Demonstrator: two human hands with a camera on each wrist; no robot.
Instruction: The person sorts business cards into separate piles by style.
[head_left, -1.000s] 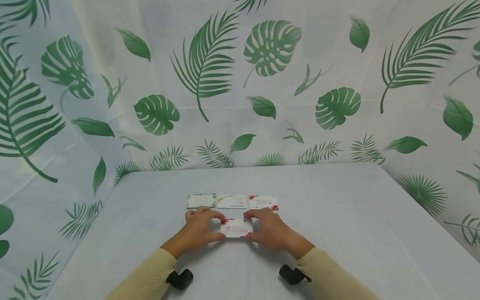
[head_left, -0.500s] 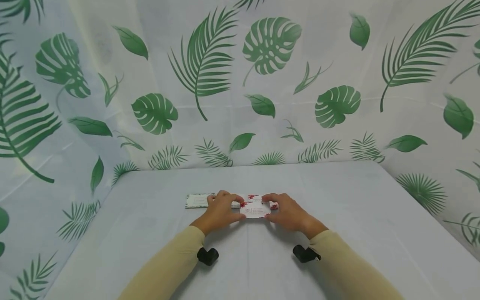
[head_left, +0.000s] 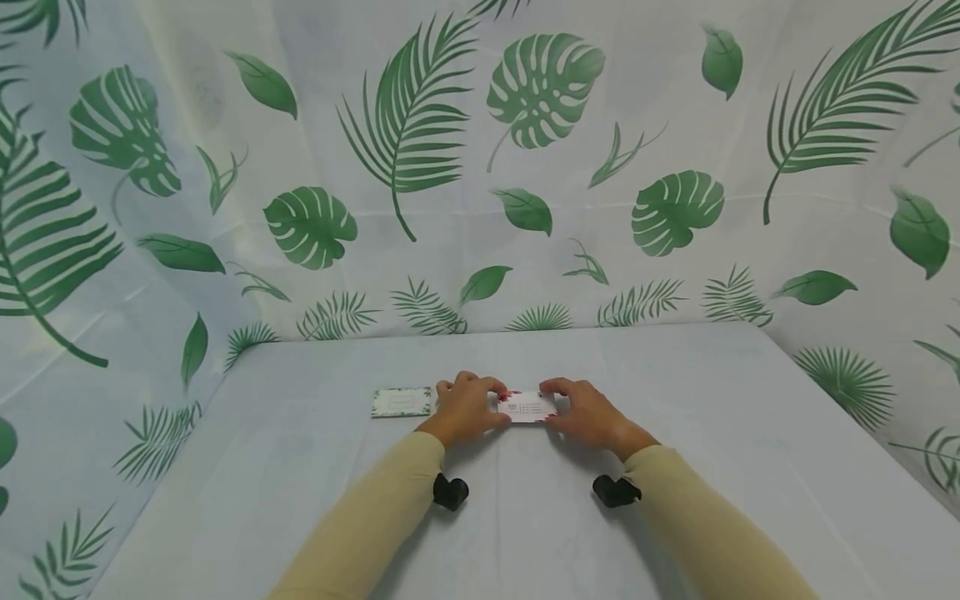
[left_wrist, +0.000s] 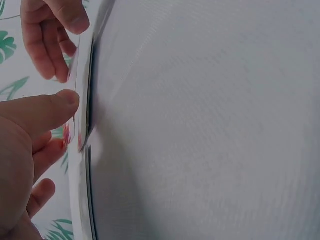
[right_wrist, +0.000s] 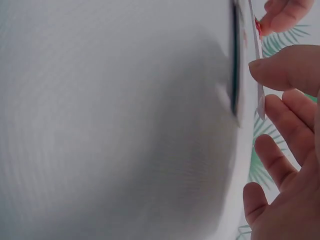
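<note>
A white business card (head_left: 527,406) with red flowers in its corners is held by its two short ends. My left hand (head_left: 467,408) pinches the left end between thumb and fingers, and my right hand (head_left: 592,417) pinches the right end. In the right wrist view, a narrow gap shows between the held card (right_wrist: 260,95) and a similar flat piece (right_wrist: 236,65) lying on the table under it. To the left lies a card with a green leafy border (head_left: 401,402). The middle card of the row is hidden behind my left hand in the head view.
A white cloth covers the table (head_left: 660,375). Behind it and at both sides hangs a white curtain (head_left: 450,267) printed with green leaves. A black wrist camera (head_left: 451,492) sits on the left sleeve, and another black camera (head_left: 617,492) on the right.
Both hands have carried the red-flowered card away from me and to the right, from in front of the row to over the row's right-hand card, which it now covers.
</note>
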